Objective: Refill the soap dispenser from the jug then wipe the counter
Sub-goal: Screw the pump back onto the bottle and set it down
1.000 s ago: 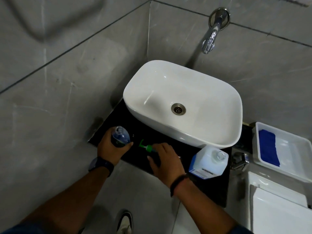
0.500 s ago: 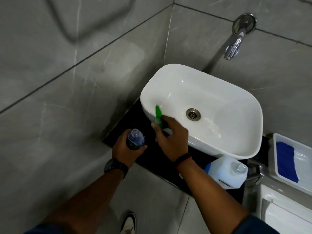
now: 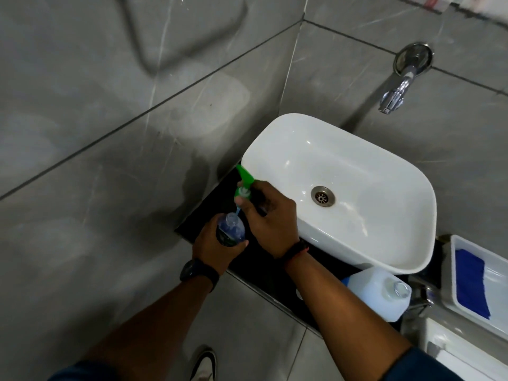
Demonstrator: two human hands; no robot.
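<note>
Left hand (image 3: 217, 250) wraps bottle (image 3: 230, 229); right hand (image 3: 270, 218) pinches green pump (image 3: 243, 188) (tube dangling).

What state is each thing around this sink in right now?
Soap bottle: upright, mouth open, gripped by the left hand.
Green pump: off the bottle, held by the right hand, its tube tip at the bottle mouth.
Jug: standing on the black counter, apparently uncapped, untouched.
Tap: no water running.
Basin: empty.
Blue cloth: lying in the white tray, unused.
</note>
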